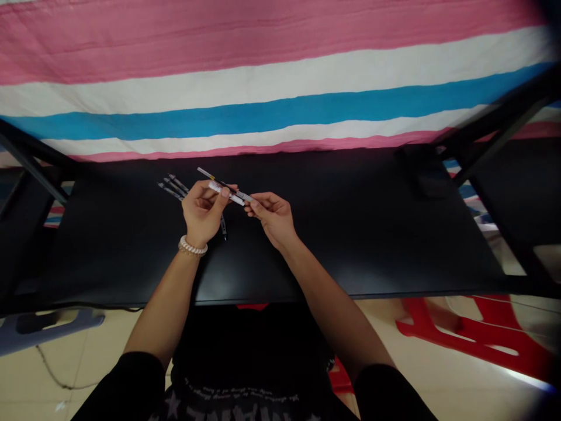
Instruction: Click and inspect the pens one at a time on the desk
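1. The black table (pixel 359 234) spans the view, and both hands are above it, left of its middle.
2. The left hand (pixel 201 217) is gripping a white tube (pixel 237 200) between thumb and fingers, over the table. A pale bracelet (pixel 193 247) circles its wrist.
3. The right hand (pixel 277 221) is closed in a pinch, thumb against fingers, at the near right end of a thin pen-like stick (pixel 222 183). The stick slants over the table alongside the white tube, its pale tip pointing to the table's far left; whether the two touch is too small to tell.
4. Three slim pens (pixel 175 186) lie fanned out on the table's left half, partly hidden by the left hand. Another slim pen (pixel 224 228) lies nearer the table's front edge, beside the left wrist.
5. A dark object (pixel 423 169), too dim to make out, is at the table's far right.
6. A striped cloth (pixel 263 117) in pink, white and blue is beyond the table's far edge.
7. A red stool (pixel 477 336) stands off the table's front right.
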The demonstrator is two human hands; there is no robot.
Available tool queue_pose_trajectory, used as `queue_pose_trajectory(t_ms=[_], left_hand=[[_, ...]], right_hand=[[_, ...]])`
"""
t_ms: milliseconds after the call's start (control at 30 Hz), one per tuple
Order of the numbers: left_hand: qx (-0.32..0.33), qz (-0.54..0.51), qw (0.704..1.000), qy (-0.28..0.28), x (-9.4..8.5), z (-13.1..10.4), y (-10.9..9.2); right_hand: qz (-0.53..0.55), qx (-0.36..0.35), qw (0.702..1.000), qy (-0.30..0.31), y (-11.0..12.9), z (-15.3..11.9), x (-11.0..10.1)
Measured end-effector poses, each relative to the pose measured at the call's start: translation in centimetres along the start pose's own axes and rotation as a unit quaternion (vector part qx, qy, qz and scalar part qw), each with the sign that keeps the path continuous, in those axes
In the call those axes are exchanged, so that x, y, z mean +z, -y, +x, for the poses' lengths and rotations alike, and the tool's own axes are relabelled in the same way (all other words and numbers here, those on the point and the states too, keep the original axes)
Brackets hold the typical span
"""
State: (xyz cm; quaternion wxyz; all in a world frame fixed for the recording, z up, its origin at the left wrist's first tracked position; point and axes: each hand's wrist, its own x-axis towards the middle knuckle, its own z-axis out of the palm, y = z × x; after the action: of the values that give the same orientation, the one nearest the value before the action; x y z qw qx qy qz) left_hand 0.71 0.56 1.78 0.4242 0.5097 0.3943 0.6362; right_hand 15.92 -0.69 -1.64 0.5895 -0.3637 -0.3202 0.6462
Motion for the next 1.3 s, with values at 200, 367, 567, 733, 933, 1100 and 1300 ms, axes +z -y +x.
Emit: queue_pose_trajectory(t_ms=[200, 367, 567, 733, 933, 1100, 1300], left_hand=[[-0.031, 0.003, 0.999, -0.025, 0.1, 0.1, 0.1], [-0.064, -0.003, 0.998, -0.027, 0.0, 0.1, 0.8], [-0.058, 0.003, 0.998, -0.022, -0.1, 0.1, 1.4], [-0.043, 0.032, 0.998, -0.023, -0.1, 0.0, 1.0], [-0.037, 0.066, 0.997, -0.020, -0.3, 0.0, 1.1], [-0.050, 0.054, 0.997, -0.029, -0.3, 0.0, 1.1], [-0.073, 0.036, 0.996, -0.044, -0.3, 0.0, 1.0]], right_hand=[[0.003, 0.021, 1.000, 0.009, -0.4, 0.0, 0.1], [0.007, 0.022, 1.000, 0.004, -0.3, -0.1, 0.2], [0.005, 0.027, 1.000, -0.012, -0.4, 0.0, 0.3], [-0.003, 0.037, 0.999, -0.010, -0.5, -0.1, 0.4], [-0.012, 0.043, 0.999, -0.007, -0.4, -0.3, 0.6], [-0.002, 0.037, 0.999, -0.003, -0.4, -0.3, 0.6], [0.001, 0.043, 0.999, -0.012, -0.3, -0.2, 0.6]])
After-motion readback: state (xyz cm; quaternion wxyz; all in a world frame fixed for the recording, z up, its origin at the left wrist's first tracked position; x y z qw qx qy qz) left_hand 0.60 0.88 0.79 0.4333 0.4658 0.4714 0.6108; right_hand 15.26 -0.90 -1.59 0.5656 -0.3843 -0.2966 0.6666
